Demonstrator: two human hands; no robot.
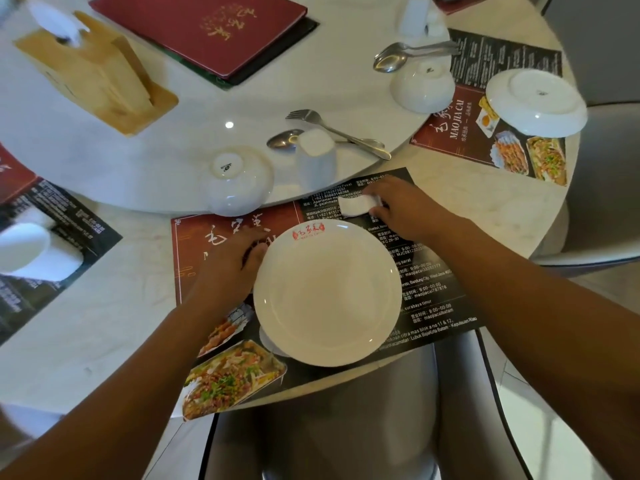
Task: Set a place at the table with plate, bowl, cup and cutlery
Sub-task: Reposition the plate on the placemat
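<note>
One plate (pixel 327 292) upright on mat (pixel 433 292). Left hand (pixel 232 261) flat, open at its rim. Right hand (pixel 405 211) grips small white dish (pixel 355 206). Two bowls (pixel 239 180) (pixel 422 84) inverted, one cup (pixel 317 159), one fork (pixel 337 133), spoon (pixel 284 138) on worktop (pixel 104 306).

The right hand (pixel 401 209) covers most of a small white dish (pixel 355 205), so its full shape cannot be told. The plate (pixel 327 292) hides part of a white object (pixel 268 341) at its near-left rim. At the table's left edge, a white cup (pixel 24 247) is blurred.
</note>
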